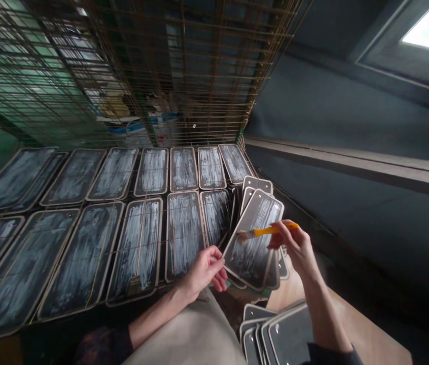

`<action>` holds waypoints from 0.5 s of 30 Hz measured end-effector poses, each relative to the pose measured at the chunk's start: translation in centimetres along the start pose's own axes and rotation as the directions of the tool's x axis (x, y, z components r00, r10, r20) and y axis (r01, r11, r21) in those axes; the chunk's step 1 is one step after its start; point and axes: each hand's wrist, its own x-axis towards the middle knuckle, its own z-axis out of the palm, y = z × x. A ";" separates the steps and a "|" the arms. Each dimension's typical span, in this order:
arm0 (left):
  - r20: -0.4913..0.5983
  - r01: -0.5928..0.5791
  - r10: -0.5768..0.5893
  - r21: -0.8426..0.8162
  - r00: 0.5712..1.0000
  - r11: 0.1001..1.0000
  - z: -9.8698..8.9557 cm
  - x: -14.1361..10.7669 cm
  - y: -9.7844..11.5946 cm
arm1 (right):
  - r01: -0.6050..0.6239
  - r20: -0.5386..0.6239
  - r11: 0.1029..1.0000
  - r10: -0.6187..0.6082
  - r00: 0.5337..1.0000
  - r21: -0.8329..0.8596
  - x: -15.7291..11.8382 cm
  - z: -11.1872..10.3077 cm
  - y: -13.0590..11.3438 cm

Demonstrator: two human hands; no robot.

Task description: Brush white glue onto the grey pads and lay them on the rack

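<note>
A paintbrush (263,231) with a yellow handle is pinched in my right hand (292,241). Its bristles rest on a dark rectangular panel (256,248) with a pale rim, streaked with white. The panel lies tilted on top of a stack of similar panels (258,185). At the panel's lower left corner is my left hand (209,268), its thumb and fingers closed on the edge.
Two rows of white-streaked panels (144,243) lie on a wire rack at the left. A wire mesh (199,66) rises behind them. More panels (290,332) are stacked on a wooden board (366,324) at the lower right. A dark wall (332,111) stands at the right.
</note>
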 end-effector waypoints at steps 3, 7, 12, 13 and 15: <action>0.012 0.004 -0.004 -0.006 1.000 1.000 0.0 0.1 0.2 | -0.025 0.090 1.000 0.025 0.996 0.002 -1.2 0.2 -0.9; 0.014 0.000 -0.001 0.013 1.000 1.000 0.1 0.2 0.4 | -0.114 0.190 0.993 0.117 0.975 -0.025 -0.9 0.9 -0.1; 0.021 -0.003 0.002 0.059 1.000 0.998 0.1 0.4 0.5 | 0.023 -0.099 0.998 -0.018 0.995 0.052 4.0 0.0 2.3; 0.022 -0.004 0.003 0.065 1.000 0.998 0.2 0.5 0.5 | 0.062 -0.141 0.997 -0.055 0.988 0.048 5.0 -0.4 2.5; 0.016 -0.005 0.004 0.075 1.000 0.997 0.2 0.5 0.6 | 0.130 -0.210 0.991 -0.125 0.970 0.014 6.9 -1.0 2.6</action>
